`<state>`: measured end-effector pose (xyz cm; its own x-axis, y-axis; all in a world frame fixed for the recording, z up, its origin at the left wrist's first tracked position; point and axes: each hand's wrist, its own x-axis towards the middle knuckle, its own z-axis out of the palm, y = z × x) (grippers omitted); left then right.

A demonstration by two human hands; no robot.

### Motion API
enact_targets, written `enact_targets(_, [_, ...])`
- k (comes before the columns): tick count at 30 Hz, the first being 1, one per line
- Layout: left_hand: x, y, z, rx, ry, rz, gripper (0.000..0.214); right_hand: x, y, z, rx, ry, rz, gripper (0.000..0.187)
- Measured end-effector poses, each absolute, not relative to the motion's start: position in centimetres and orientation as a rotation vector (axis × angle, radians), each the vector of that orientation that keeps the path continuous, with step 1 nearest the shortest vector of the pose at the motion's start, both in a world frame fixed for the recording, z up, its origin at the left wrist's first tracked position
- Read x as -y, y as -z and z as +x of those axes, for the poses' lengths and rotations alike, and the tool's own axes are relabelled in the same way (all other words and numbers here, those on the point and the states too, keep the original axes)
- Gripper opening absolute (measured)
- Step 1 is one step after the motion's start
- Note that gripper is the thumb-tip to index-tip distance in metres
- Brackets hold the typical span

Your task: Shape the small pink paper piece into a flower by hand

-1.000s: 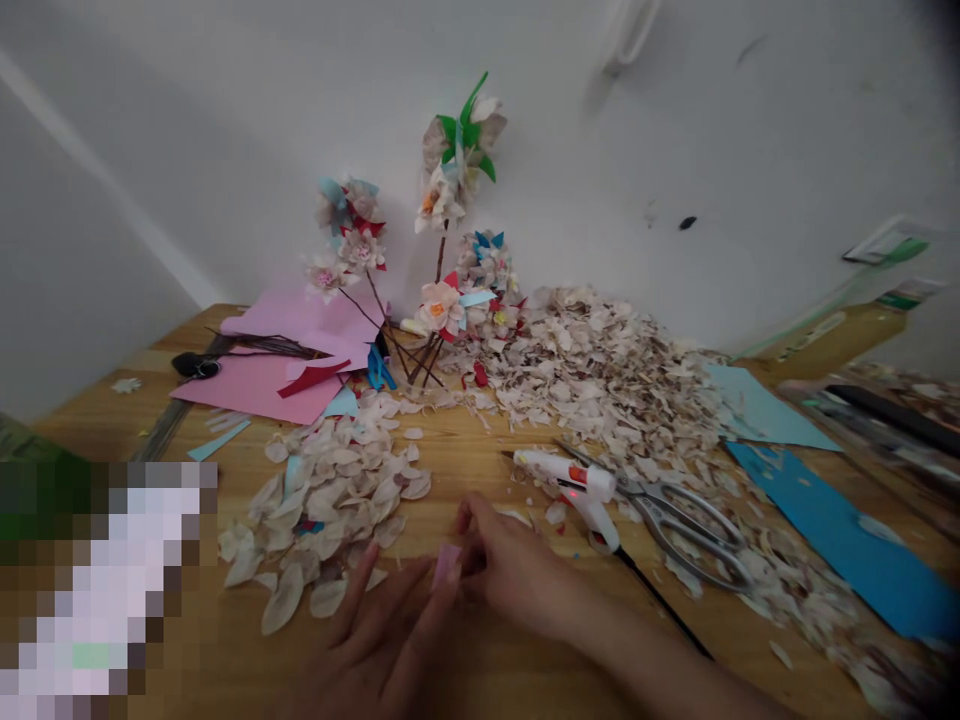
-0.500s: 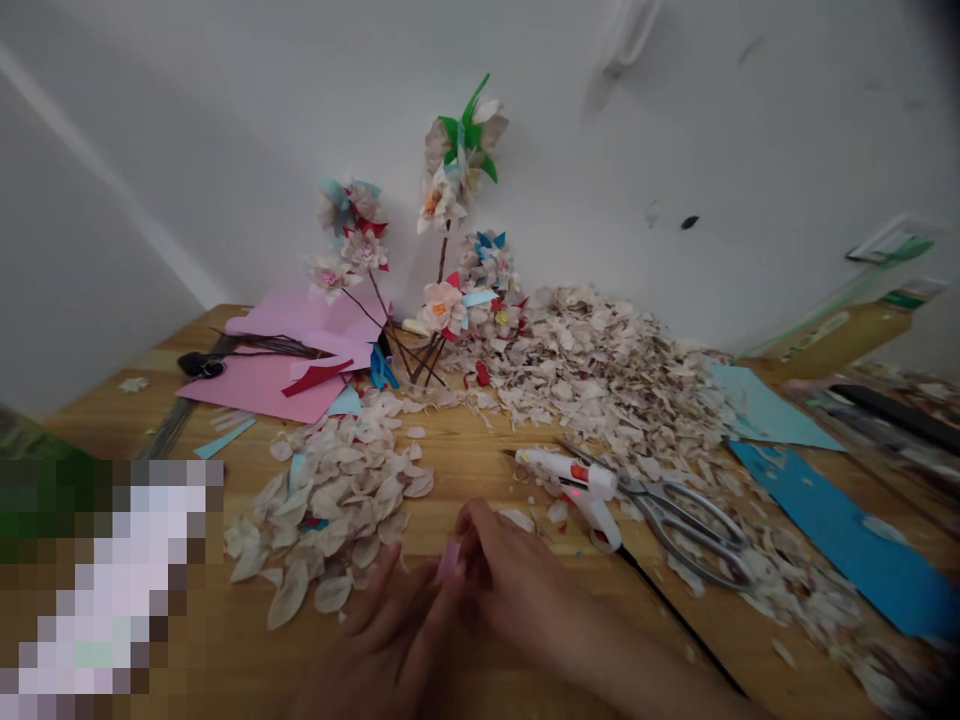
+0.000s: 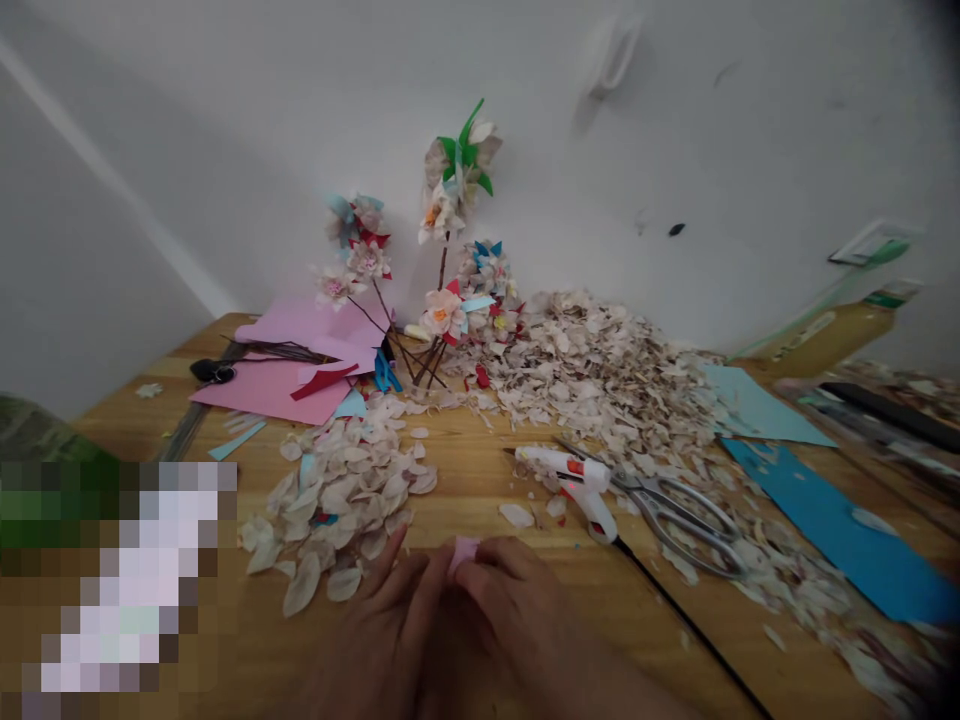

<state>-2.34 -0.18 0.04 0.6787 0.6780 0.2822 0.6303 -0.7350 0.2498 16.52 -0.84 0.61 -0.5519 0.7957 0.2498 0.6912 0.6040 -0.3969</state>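
The small lilac-pink paper piece [image 3: 464, 551] could crease in the wrong place or tear, since both hands work it at close quarters and an uneven pull would tell on so small a scrap. It could also slip away among the loose petals [image 3: 345, 490] if the grip loosens. The glue gun [image 3: 570, 475] lies on its side on the table [image 3: 450, 480], near the right hand [image 3: 517, 590], with a small red light glowing; its nozzle may well be hot, so a careless reach forward risks a burn. The right forearm snagging the black cord [image 3: 694, 630] could drag the gun towards the scissors [image 3: 679, 520] just beside it.

The paper sits between the two hands, its upper end showing above the fingertips and its lower part hidden. The right thumb and forefinger pinch it from the right. The left hand [image 3: 390, 620] has its forefinger against the left edge and its other fingers somewhat spread; its thumb is hidden, so I cannot tell whether it pinches too.
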Motion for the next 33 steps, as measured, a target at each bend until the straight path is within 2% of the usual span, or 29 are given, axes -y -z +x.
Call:
enact_targets(3, [0.3, 0.8, -2.9, -1.177, -0.587, 2.631, 0.095, 0.8, 0.0, 16.6, 2.421, -0.293, -1.189, 0.039])
enact_targets(8, [0.0, 1.2, -3.1, -1.209, -0.644, 2.391, 0.088, 0.8, 0.7, 16.8, 2.358, -0.306, -1.226, 0.028])
enact_targets(15, [-0.4, 0.5, -3.2, -1.215, -0.988, 1.976, 0.067, 0.5, 0.3, 16.6, 2.252, -0.469, -1.288, 0.022])
enact_targets(17, [-0.4, 0.4, -3.4, -1.253, -1.023, 2.104, 0.066, 0.1, 0.1, 16.5, 2.159, -0.516, -1.357, 0.021])
enact_targets(19, [-0.4, 0.2, -3.5, -1.293, -1.013, 2.303, 0.065, -0.5, -0.2, 16.3, 2.076, -0.604, -1.431, 0.027])
enact_targets(22, [-0.4, 0.1, -3.5, -1.221, -0.884, 2.589, 0.066, -1.5, -0.5, 16.0, 1.975, -0.842, -1.516, 0.038])
enact_targets(25, [-0.5, 0.2, -3.4, -1.171, -0.718, 2.792, 0.068, -2.2, -0.7, 15.8, 1.868, -1.02, -1.549, 0.038])
enact_targets(33, [-0.7, -0.2, -2.6, -1.034, -0.726, 3.025, 0.075, -2.8, -1.3, 15.7, 1.846, -1.025, -1.745, 0.032])
